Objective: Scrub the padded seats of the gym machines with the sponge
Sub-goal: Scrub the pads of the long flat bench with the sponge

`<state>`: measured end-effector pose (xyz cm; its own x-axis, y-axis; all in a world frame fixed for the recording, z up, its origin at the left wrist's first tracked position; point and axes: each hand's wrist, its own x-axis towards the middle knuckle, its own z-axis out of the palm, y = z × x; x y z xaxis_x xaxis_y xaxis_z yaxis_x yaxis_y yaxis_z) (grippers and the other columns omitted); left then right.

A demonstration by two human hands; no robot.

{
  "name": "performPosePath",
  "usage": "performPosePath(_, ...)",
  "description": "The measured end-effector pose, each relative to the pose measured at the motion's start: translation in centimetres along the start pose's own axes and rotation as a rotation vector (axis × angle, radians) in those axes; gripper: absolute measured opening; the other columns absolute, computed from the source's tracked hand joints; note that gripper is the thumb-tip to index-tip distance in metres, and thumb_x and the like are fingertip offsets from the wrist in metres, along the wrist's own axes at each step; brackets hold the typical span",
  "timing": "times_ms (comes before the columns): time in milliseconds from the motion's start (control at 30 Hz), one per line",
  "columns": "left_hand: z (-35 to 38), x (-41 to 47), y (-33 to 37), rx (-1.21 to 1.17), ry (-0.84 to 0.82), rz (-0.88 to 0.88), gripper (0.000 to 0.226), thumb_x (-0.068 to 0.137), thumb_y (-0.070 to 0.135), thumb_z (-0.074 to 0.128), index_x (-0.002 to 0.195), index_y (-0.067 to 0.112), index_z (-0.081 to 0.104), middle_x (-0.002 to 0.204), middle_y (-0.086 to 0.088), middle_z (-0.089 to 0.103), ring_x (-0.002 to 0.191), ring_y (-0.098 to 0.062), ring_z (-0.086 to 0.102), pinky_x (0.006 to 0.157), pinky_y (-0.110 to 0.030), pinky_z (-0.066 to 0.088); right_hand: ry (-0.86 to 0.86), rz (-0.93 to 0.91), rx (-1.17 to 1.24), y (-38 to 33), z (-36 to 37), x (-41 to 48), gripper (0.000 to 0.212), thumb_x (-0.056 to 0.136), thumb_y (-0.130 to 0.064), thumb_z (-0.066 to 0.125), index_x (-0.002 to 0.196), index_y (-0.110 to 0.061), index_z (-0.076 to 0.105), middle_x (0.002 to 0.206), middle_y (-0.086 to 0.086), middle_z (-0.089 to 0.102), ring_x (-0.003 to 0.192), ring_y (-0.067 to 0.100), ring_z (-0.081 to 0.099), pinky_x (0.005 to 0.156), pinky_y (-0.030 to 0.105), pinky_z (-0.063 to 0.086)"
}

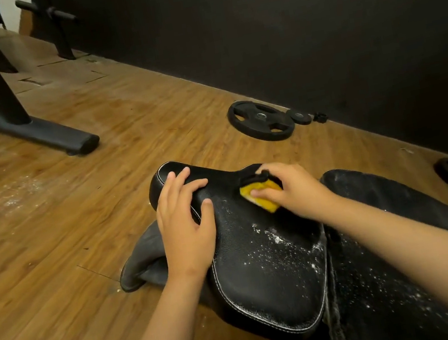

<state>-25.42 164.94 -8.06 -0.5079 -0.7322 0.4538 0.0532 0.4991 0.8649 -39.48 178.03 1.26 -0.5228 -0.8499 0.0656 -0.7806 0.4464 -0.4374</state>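
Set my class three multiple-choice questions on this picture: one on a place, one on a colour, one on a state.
1. Where does the large weight plate lie? A on a shelf; B on the floor by the dark wall; C on a rack.
2. What colour is the sponge? A yellow; B blue; C pink.
3. What is the left hand doing? A lifting a bottle; B resting on the seat; C hanging free.
Answers: B, it lies flat beside the wall; A, yellow shows under the right hand; B, it lies spread over the seat's narrow end.

A dark wall (282, 26) is running along a wood-plank floor (148, 117); a black weight plate (261, 120) is lying flat near it, and a black foot bar (19, 124) is resting further left.
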Motion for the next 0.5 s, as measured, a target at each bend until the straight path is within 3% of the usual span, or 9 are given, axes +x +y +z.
performPosePath(100, 0.0, 0.0, 0.2, -0.002, 0.001, 0.003, 0.029, 0.09, 0.026, 0.048, 0.116, 0.036, 0.058, 0.146, 0.018, 0.041, 0.144, 0.0, 0.017, 0.119, -0.035, 0.015, 0.122, 0.117, -0.104, 0.2, 0.4, 3.5, 0.022, 0.089, -0.031, 0.066, 0.099, -0.012, 0.064, 0.096, 0.002, 0.064, 0.092, 0.018, 0.058, 0.074, 0.032, 0.043)
performPosePath(233, -0.4, -0.3, 0.5, 0.015, -0.004, 0.003, 0.037, 0.094, 0.022, 0.046, 0.13, 0.026, 0.054, 0.147, 0.013, 0.041, 0.144, -0.001, 0.019, 0.118, -0.028, 0.014, 0.217, 0.098, -0.11, -1.8, 2.1, 3.6, 0.025, 0.088, -0.033, 0.066, 0.09, -0.009, 0.06, 0.078, -0.003, 0.059, 0.072, 0.011, 0.052, 0.057, 0.021, 0.032)
performPosePath(300, -0.8, -1.1, 0.7, -0.006, 0.014, -0.025, 0.039, 0.096, 0.014, 0.049, 0.135, 0.021, 0.051, 0.148, 0.011, 0.041, 0.144, -0.002, 0.021, 0.116, -0.019, 0.014, 0.181, 0.033, -0.05, -2.6, 2.0, 1.6, 0.021, 0.088, -0.032, 0.067, 0.091, -0.013, 0.061, 0.076, -0.007, 0.058, 0.071, 0.003, 0.051, 0.057, 0.012, 0.034)
performPosePath(400, -1.0, -3.8, 1.8, -0.179, 0.129, -0.246, 0.039, 0.096, 0.01, 0.053, 0.134, 0.02, 0.051, 0.146, 0.009, 0.042, 0.139, -0.005, 0.031, 0.116, -0.022, 0.022, 0.023, -0.067, 0.037, -3.3, 1.5, -2.0, 0.016, 0.086, -0.032, 0.069, 0.098, -0.023, 0.064, 0.093, -0.009, 0.064, 0.086, -0.001, 0.057, 0.071, 0.011, 0.041)
performPosePath(500, 0.0, -8.1, 4.2, -0.485, 0.235, -0.6, 0.03, 0.099, 0.017, 0.05, 0.127, 0.028, 0.052, 0.137, 0.005, 0.049, 0.129, -0.009, 0.044, 0.109, -0.029, 0.034, -0.092, -0.116, 0.029, -3.6, 1.2, -4.6, 0.021, 0.083, -0.03, 0.072, 0.103, -0.025, 0.067, 0.098, -0.009, 0.064, 0.094, 0.002, 0.059, 0.084, 0.023, 0.047)
